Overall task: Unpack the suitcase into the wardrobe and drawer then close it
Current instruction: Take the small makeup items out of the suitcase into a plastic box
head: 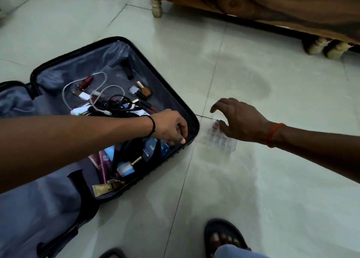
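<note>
Suitcase (191, 121): we see a black hard shell lying open on the tiled floor (253, 179), grey lining exposed; its near half holds loose toiletries and cables; a second lined half spreads toward the lower left edge of the view.
Contents: white cable (65, 91) looped across the lining; black cable (115, 103) tangled beside it; nail polish bottle (145, 90) with a gold cap near the far wall; gold tube (101, 190) at the near corner; pink tube (103, 166) beside it.
Writing: we read "SKAI" on a dark blue packet (151, 149), upside down to the camera; smaller print below it is too blurred to read; lettering on the gold tube is cut off and unreadable.
Left hand (171, 128): ours reaches across the suitcase to its right rim; fingers curled downward with thumb and forefinger drawn together over the packet; we cannot tell whether they pinch anything; a black band circles the wrist.
Right hand (239, 121): held over the floor outside the suitcase; fingers spread and relaxed; fingertips touch the far end of a clear plastic tray (224, 142); an orange thread circles the wrist.
Clear plastic tray: rests on the floor just beside the suitcase's right rim; divided into small cells.
Surroundings: wooden furniture (272, 4) on pale turned legs along the top; our sandalled foot (224, 236) at the bottom edge.
</note>
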